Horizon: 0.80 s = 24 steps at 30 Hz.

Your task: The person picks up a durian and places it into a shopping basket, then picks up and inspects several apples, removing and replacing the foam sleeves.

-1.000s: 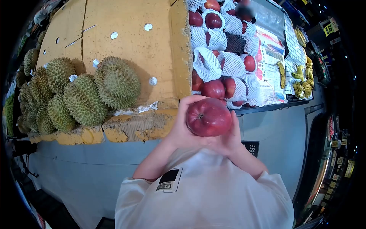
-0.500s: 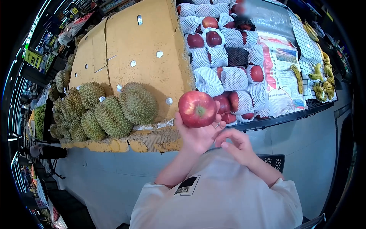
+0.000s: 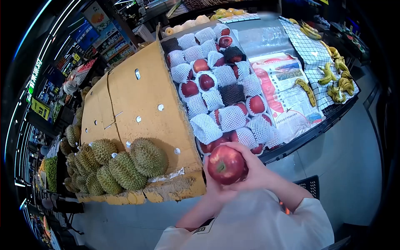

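Note:
A large red apple (image 3: 225,164), its stem end with a pale greenish-brown patch turned toward me, is held low in front of my chest. My left hand (image 3: 213,187) cups it from the left and below. From the right, my right hand (image 3: 256,168) wraps round it, thumb and fingers against its side. Just beyond my hands lie red apples in white foam net sleeves (image 3: 233,118), with a few in black net sleeves (image 3: 231,94). Several bare apples show at the near edge, partly hidden by my hands.
Spiky durians (image 3: 127,171) are heaped on the left, by a tan cardboard sheet (image 3: 146,91) with holes. To the right, newspaper (image 3: 287,79) covers part of the stand, and bananas (image 3: 341,83) lie on a checked cloth (image 3: 302,43). A black perforated crate (image 3: 308,186) stands near my right elbow.
My right hand has come up from beside the left wrist and now grips the apple too. The apple sits lower in view, and the camera view has shifted, showing more of the stand's far end.

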Motion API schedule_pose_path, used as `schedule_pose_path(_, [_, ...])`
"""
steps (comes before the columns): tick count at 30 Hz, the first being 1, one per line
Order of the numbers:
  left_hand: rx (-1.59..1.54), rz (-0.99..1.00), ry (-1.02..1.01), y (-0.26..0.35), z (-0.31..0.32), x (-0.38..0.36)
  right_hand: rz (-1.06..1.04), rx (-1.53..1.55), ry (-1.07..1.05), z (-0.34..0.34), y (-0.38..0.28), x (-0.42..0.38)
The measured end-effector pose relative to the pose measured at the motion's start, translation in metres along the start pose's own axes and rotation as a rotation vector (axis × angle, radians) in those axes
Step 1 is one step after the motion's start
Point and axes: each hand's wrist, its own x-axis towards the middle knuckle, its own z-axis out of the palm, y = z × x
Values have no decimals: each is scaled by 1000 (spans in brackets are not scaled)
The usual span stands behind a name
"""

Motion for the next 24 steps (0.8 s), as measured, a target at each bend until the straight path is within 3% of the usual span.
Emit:
schedule_pose_path(1, [331,168,190,-2,-4,3,28,9,15,-1,-2,-1])
schedule_pose_path(2, [-6,-66,121,12,39,-9,22,29,46,-1,-5,-3])
schedule_pose_path(6, [283,93,199,4,19,-2,-108,-101,131,-3,3,-9])
schedule_pose_path(9, [541,257,54,2,9,1,-170,-69,308,-6,9,-9])
schedule_pose_path(11, [782,549,-205,6,11,5,-193,-13,388,-10,9,-7])
schedule_pose_path(13, [671,564,-228,8,26,5,-225,-58,365,-13,6,-5])
schedule_pose_path(15, [849,645,-251,13,47,3,-342,-528,203,-17,-1,1])
schedule_pose_path(16, [957,733,-134,16,43,9,-359,-563,155,-15,0,1])
schedule_pose_path(20, [854,704,-61,22,33,9,-177,-203,65,-16,-5,-2])
schedule_pose_path(24, [1028,828,-95,31,38,15,-293,-145,92,-18,14,-7])
